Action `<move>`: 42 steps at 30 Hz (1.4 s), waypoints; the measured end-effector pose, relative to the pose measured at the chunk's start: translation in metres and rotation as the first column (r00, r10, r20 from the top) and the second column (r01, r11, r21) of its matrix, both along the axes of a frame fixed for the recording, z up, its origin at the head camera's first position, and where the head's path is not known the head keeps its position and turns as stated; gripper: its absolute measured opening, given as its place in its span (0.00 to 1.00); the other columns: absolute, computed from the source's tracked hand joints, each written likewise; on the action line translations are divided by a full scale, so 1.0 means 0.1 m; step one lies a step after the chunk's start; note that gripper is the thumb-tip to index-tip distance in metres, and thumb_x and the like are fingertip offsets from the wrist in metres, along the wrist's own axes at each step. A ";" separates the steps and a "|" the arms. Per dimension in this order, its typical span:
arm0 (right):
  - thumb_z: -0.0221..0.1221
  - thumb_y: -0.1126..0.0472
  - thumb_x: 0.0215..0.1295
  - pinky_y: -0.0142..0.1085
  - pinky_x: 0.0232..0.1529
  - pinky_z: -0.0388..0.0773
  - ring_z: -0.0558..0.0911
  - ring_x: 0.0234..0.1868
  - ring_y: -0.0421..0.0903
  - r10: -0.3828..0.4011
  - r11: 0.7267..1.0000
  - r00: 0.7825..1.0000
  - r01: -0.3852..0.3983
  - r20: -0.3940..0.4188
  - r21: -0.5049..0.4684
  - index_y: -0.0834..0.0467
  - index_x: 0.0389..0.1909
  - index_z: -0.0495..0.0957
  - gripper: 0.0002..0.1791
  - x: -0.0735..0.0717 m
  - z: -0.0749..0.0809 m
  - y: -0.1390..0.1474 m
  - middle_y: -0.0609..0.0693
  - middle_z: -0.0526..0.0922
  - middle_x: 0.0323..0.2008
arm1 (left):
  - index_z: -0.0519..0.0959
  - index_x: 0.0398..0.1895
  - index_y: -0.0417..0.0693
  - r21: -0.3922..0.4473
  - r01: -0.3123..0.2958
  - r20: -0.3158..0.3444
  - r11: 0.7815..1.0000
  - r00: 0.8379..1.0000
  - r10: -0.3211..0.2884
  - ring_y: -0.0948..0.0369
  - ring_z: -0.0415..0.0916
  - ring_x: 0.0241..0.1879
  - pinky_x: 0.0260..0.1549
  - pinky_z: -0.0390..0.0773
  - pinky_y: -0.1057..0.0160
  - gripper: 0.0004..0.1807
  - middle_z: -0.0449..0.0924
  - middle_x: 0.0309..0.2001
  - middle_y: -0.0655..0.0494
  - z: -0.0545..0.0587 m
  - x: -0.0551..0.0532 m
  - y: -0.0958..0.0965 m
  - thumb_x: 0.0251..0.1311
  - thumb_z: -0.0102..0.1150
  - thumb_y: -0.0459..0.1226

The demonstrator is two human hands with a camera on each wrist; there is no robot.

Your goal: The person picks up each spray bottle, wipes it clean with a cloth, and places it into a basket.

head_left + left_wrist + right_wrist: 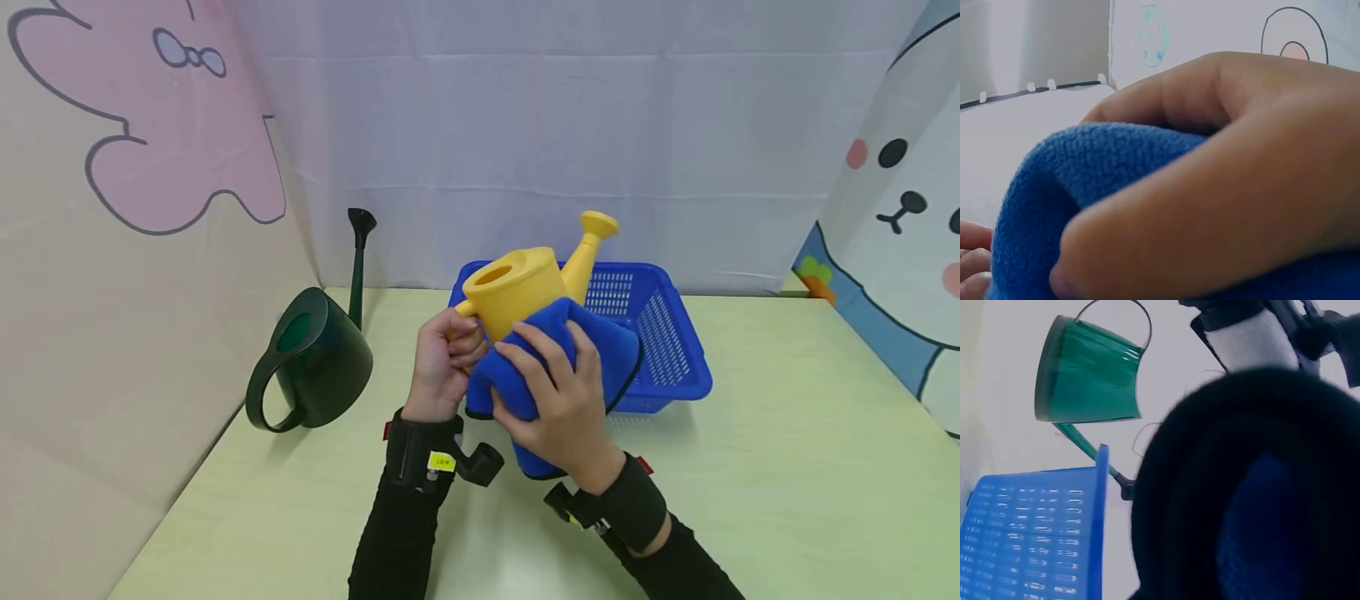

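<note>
My left hand (pixel 442 367) grips the handle of a small yellow watering can (pixel 517 287), fingers curled tight. The can is held up over the near left part of a blue basket, its spout pointing up to the right. A blue cloth (pixel 611 342) with dark edging lies bunched against the can's near side. Over that cloth my right hand (pixel 558 400) curls its fingers and thumb, hiding the can's lower part. The left wrist view brings the fuzzy cloth (pixel 1110 150) up close, with a thumb across it. In the right wrist view, a dark shape fills much of the frame.
The blue basket (pixel 693 387) with slotted sides stands on the table behind the hands. To the left is a dark green watering can (pixel 330 379), its long spout rising at the back. A white cloth backdrop (pixel 480 150) hangs behind the table.
</note>
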State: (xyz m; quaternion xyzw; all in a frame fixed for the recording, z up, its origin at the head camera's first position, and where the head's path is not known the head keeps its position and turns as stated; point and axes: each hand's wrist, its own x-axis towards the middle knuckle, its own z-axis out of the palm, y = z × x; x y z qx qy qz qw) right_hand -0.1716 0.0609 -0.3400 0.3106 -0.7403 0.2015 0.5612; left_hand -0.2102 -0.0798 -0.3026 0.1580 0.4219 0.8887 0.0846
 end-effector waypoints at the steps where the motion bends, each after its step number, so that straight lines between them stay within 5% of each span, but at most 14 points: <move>1: 0.54 0.46 0.55 0.55 0.57 0.60 0.68 0.53 0.63 0.015 1.000 1.000 -0.015 0.009 -0.013 0.59 0.44 0.76 0.23 0.00 0.01 0.01 0.59 0.76 0.50 | 0.57 0.06 0.53 -0.002 -0.002 -0.001 1.000 1.000 0.002 0.71 0.52 0.04 0.08 0.48 0.76 0.21 0.55 0.04 0.68 0.00 0.00 0.00 0.55 0.31 0.28; 9: 0.57 0.45 0.55 0.53 0.58 0.58 0.69 0.54 0.61 0.217 0.961 0.970 -0.193 0.109 -0.197 0.62 0.43 0.77 0.25 -0.04 0.10 0.15 0.61 0.75 0.50 | 0.57 0.05 0.54 -0.042 0.036 -0.009 0.998 0.999 -0.036 0.70 0.52 0.05 0.09 0.48 0.73 0.21 0.55 0.04 0.68 0.02 -0.01 -0.02 0.54 0.29 0.29; 12: 0.56 0.42 0.55 0.46 0.57 0.59 0.69 0.55 0.56 0.316 0.922 0.929 -0.253 0.192 -0.294 0.63 0.45 0.75 0.28 -0.05 0.12 0.23 0.60 0.74 0.52 | 0.56 0.05 0.55 -0.053 0.060 -0.013 0.997 0.998 -0.061 0.70 0.51 0.05 0.10 0.46 0.72 0.21 0.54 0.04 0.68 0.03 0.00 -0.04 0.54 0.29 0.29; 17: 0.60 0.48 0.53 0.36 0.59 0.66 0.68 0.59 0.48 0.491 0.827 0.821 -0.333 0.292 -0.454 0.66 0.48 0.72 0.29 -0.07 0.15 0.35 0.58 0.72 0.56 | 0.57 0.06 0.54 -0.066 0.068 -0.012 0.995 0.998 -0.069 0.69 0.53 0.05 0.11 0.49 0.72 0.21 0.56 0.05 0.67 0.04 0.01 -0.08 0.54 0.29 0.29; 20: 0.61 0.55 0.50 0.35 0.59 0.68 0.68 0.60 0.48 0.535 0.797 0.789 -0.351 0.304 -0.492 0.68 0.49 0.71 0.27 -0.07 0.16 0.38 0.58 0.71 0.57 | 0.57 0.06 0.54 -0.066 0.071 -0.013 0.995 0.997 -0.072 0.69 0.53 0.06 0.11 0.50 0.71 0.21 0.56 0.06 0.67 0.05 0.02 -0.09 0.55 0.29 0.29; 23: 0.60 0.53 0.51 0.35 0.59 0.66 0.68 0.60 0.48 0.496 0.820 0.813 -0.323 0.305 -0.473 0.67 0.49 0.72 0.27 -0.06 0.16 0.36 0.59 0.71 0.56 | 0.57 0.06 0.54 -0.062 0.064 -0.010 0.996 0.998 -0.065 0.69 0.53 0.06 0.11 0.50 0.72 0.21 0.56 0.06 0.67 0.05 0.02 -0.09 0.55 0.29 0.29; 28: 0.55 0.41 0.56 0.45 0.56 0.61 0.68 0.56 0.54 0.319 0.907 0.914 -0.216 0.251 -0.362 0.62 0.46 0.74 0.29 -0.02 0.16 0.21 0.59 0.73 0.54 | 0.57 0.05 0.55 -0.069 0.023 0.001 0.997 1.000 -0.023 0.69 0.52 0.05 0.10 0.50 0.73 0.22 0.56 0.05 0.67 0.05 0.02 -0.07 0.55 0.31 0.29; 32: 0.54 0.43 0.57 0.53 0.56 0.58 0.67 0.54 0.61 0.160 0.965 0.974 -0.120 0.159 -0.234 0.61 0.45 0.75 0.26 0.01 0.11 0.09 0.60 0.73 0.52 | 0.56 0.06 0.54 -0.077 -0.021 0.001 0.997 1.000 0.021 0.69 0.51 0.05 0.10 0.49 0.73 0.20 0.54 0.05 0.68 0.04 0.03 -0.02 0.54 0.33 0.29; 36: 0.54 0.47 0.57 0.57 0.59 0.57 0.66 0.55 0.64 0.038 0.993 0.997 -0.030 0.071 -0.116 0.61 0.44 0.76 0.23 0.02 0.05 0.00 0.61 0.75 0.51 | 0.57 0.07 0.53 -0.068 -0.061 0.002 0.996 0.998 0.061 0.70 0.50 0.05 0.09 0.48 0.75 0.19 0.55 0.05 0.68 0.03 0.04 0.03 0.54 0.34 0.28; 42: 0.54 0.47 0.57 0.57 0.59 0.58 0.67 0.54 0.64 -0.020 0.999 1.000 0.021 0.016 -0.043 0.61 0.43 0.76 0.22 0.05 0.01 -0.07 0.61 0.75 0.50 | 0.57 0.06 0.54 -0.020 -0.007 0.033 1.000 0.999 0.007 0.71 0.52 0.05 0.08 0.49 0.76 0.21 0.55 0.05 0.68 0.02 0.04 0.03 0.55 0.33 0.28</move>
